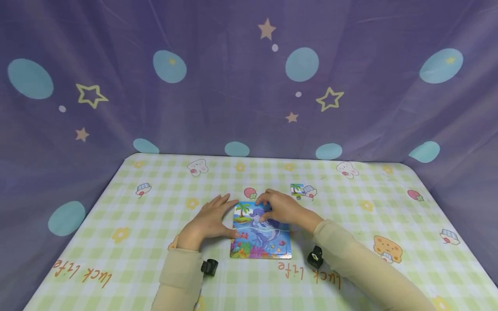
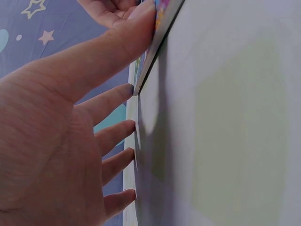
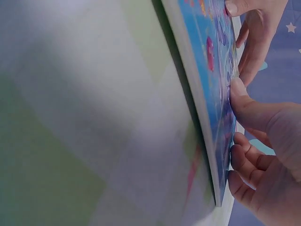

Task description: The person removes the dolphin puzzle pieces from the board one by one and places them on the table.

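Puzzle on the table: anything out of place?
One palm-tree piece lies loose on the tablecloth, just beyond the right hand, apart from the puzzle. Odd, since the other visible pieces sit together. Any gap under the hand is hidden.

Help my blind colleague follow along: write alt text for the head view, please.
A right hand touches the upper part of a dolphin puzzle, with a left hand spread at its left edge. A palm-tree piece lies farther back to the right on a checked cloth, before a purple curtain.
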`<state>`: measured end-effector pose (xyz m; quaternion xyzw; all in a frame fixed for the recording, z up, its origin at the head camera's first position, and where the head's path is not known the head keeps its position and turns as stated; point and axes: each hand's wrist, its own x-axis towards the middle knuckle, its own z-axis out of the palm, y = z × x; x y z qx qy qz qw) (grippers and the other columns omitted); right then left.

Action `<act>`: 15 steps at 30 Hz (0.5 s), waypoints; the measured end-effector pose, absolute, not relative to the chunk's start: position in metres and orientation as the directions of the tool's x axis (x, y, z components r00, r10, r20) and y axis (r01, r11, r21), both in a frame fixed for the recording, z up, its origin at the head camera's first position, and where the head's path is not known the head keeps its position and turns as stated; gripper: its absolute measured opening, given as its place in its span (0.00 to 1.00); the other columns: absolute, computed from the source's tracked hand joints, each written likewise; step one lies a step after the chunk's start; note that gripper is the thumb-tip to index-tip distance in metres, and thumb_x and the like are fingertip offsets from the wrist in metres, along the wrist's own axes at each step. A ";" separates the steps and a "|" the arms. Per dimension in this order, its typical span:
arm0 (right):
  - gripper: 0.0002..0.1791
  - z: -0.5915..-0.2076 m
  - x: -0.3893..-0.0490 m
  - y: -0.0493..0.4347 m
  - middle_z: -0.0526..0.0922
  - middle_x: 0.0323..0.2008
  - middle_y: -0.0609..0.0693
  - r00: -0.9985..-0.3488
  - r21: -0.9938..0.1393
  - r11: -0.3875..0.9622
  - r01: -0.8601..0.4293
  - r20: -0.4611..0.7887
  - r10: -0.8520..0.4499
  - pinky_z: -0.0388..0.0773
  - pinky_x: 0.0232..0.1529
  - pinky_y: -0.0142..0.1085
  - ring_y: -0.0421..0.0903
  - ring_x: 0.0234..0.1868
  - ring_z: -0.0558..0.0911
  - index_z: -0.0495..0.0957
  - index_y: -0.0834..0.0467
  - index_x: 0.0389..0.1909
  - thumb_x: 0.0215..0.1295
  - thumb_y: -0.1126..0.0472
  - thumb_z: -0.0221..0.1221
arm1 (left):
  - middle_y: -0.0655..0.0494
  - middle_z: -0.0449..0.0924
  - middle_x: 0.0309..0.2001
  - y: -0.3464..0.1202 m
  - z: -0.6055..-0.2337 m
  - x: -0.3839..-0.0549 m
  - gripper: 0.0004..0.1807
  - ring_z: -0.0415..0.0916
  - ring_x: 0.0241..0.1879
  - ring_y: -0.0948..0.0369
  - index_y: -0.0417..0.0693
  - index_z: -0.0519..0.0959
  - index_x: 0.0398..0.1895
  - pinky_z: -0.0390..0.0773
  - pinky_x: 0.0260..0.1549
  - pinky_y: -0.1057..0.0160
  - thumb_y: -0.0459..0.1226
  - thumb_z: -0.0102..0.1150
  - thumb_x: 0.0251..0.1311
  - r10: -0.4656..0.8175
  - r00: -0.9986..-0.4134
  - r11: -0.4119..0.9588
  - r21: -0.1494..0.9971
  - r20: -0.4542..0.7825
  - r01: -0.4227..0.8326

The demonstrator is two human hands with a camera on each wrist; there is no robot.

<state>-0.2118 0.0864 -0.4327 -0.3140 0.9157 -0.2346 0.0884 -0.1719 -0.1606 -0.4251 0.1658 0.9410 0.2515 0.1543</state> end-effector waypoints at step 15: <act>0.25 -0.433 -0.211 0.083 0.75 0.40 0.46 -0.805 -0.491 0.721 -0.489 -0.064 -0.590 0.79 0.47 0.39 0.43 0.43 0.77 0.80 0.54 0.52 0.53 0.54 0.73 | 0.44 0.49 0.78 -0.160 -0.425 -0.172 0.55 0.42 0.76 0.42 0.50 0.62 0.75 0.44 0.72 0.37 0.54 0.78 0.43 0.395 -0.896 0.830 0.497 -0.200 0.255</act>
